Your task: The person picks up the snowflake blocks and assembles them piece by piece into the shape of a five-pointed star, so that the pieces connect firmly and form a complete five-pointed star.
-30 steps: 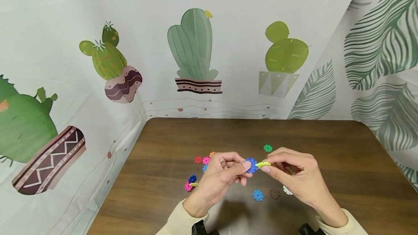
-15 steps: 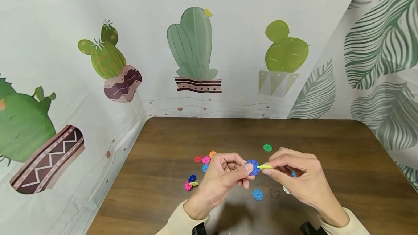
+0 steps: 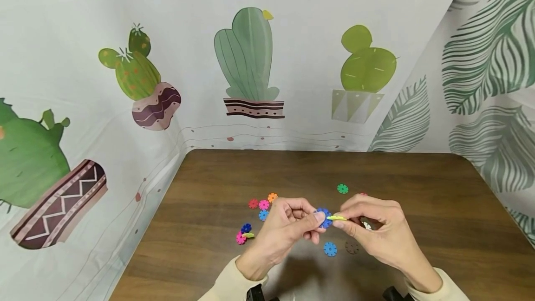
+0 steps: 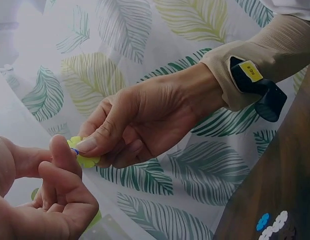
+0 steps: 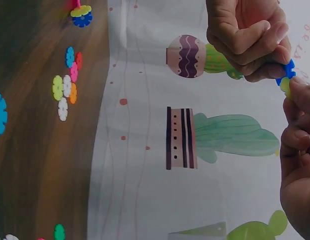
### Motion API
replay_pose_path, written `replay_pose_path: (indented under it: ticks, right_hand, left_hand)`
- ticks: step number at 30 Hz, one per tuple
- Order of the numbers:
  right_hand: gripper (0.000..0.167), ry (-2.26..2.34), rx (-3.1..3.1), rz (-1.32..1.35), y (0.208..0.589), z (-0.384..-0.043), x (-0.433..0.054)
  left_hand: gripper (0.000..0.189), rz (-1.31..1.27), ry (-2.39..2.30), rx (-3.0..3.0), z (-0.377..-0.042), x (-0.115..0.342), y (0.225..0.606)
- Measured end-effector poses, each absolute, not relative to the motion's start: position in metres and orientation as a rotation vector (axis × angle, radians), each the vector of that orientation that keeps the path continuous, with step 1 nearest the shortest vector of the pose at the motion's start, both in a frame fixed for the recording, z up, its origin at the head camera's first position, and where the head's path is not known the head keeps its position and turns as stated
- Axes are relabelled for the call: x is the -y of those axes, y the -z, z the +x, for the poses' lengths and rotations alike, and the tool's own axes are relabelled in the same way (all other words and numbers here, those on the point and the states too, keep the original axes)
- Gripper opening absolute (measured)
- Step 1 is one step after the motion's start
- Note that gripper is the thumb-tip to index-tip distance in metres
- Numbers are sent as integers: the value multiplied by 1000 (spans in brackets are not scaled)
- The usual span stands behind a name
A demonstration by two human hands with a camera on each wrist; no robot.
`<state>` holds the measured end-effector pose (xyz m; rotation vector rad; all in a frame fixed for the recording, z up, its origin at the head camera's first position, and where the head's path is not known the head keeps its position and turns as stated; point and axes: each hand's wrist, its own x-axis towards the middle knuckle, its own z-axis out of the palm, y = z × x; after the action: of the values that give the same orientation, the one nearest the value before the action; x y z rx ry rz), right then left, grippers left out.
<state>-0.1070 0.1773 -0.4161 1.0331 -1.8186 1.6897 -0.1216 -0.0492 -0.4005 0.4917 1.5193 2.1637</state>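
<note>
Head view: my left hand [image 3: 281, 232] grips a blue disc [image 3: 327, 220] between thumb and fingers, the thumb covering part of its face. The disc is flat and round, with a notched rim. Touching its right side is a yellow-green disc [image 3: 336, 218], seen almost edge-on as a thin bright strip, and my right hand [image 3: 383, 231] pinches the far side of that strip. Both discs are above the desk [image 3: 225, 171], between my hands; I cannot tell how deeply one sits in the other. My left wrist view shows petal-like lobes on the yellow-green disc and only a speck of blue beside it.

On the left, the desk edge slants along a cloth [image 3: 188, 68] printed with cacti. Well inside that edge, a dark blue disc [image 3: 246, 228], a pink disc [image 3: 241, 238] and a small lime piece [image 3: 248, 235] bunch together near my left wrist. Farther off, a red disc [image 3: 253, 203], an orange disc [image 3: 272, 197] and a light blue disc [image 3: 263, 215] lie close together. A wide stretch of wood runs from my fingers to the straight far edge, with a green disc [image 3: 342, 188] on it. Nearer me, a sky-blue disc [image 3: 330, 249] and a brown disc [image 3: 352, 247] lie side by side. Right of my right hand, wood reaches broadly to the slanting right edge.
</note>
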Motion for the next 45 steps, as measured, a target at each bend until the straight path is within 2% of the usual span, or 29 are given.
replay_pose_path:
  ticks: [3,9,12,20,27,34,41,45]
  right_hand:
    - [42,-1684,1835,1010,419,-108,-178]
    - [46,-1578,1985,918,418,-109,-184]
    - [44,-1523,2127,766,417,-109,-194]
    - [22,-1290,2401,349,434,-120,-233]
    - [13,-987,2775,282,473,-133,-261]
    - [20,-866,2993,351,505,-134,-265]
    - [30,-771,3066,374,512,-134,-260]
    - [26,-738,3066,350,516,-133,-258]
  left_hand:
    - [40,492,-2159,-1511,-122,50,403]
    - [10,494,-2074,-1487,-124,51,409]
    - [4,474,-2067,-1485,-126,52,413]
    - [7,373,-2189,-1518,-136,66,416]
    - [14,366,-2259,-1546,-142,73,415]
    - [12,342,-2256,-1558,-142,73,413]
    - [14,339,-2244,-1552,-142,72,413]
    - [14,335,-2234,-1539,-142,71,414]
